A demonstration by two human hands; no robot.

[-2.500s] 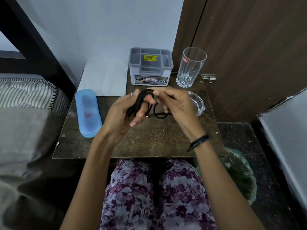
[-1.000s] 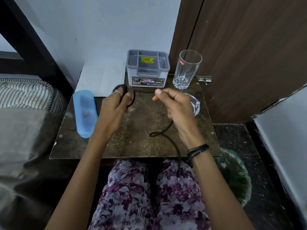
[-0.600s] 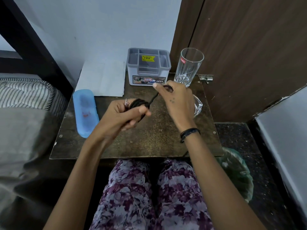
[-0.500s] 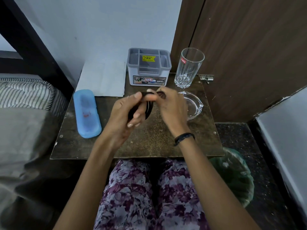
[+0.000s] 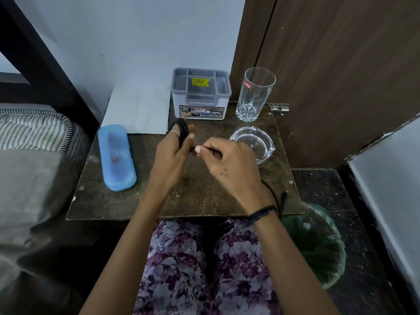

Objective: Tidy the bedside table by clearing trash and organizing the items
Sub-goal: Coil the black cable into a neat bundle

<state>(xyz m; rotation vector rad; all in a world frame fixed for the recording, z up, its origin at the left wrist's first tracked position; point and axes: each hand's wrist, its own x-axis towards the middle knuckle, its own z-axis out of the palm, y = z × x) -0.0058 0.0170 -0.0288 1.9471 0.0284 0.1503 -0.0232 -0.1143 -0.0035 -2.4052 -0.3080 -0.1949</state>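
Pale blue wall and a dark wooden door are backing a small brown worktop (image 5: 204, 196) wedged beside a bed with striped bedding (image 5: 34, 130), seen from the single head view looking down over a floral-print lap. Over the middle of the worktop, the left hand (image 5: 172, 153) is standing edge-on with its fingers extended, and a black cord (image 5: 181, 130) is sitting coiled around those fingers as a tight bundle of loops. The right hand (image 5: 225, 160) is closed in a pinch just right of it, thumb and forefinger gripping the cord's free run where it leaves the coil; a loose tail is hanging past the right wrist near the worktop's front edge. The relation that matters next is this short taut stretch: it is running roughly left to right between the hands, with the coil's loops upright across it, so the right hand looks best placed to carry the tail around again. Behind the hands a grey organiser box (image 5: 201, 94) is showing a yellow price sticker reading "49.00" and a front label with "OPEL". A tall glass (image 5: 255, 94) is bearing a small red label too blurred to read. A glass ashtray (image 5: 252, 144) is lying near the right hand, a blue case (image 5: 116, 156) is lying lengthwise at left, and a green-lined bin (image 5: 318, 246) is waiting below.
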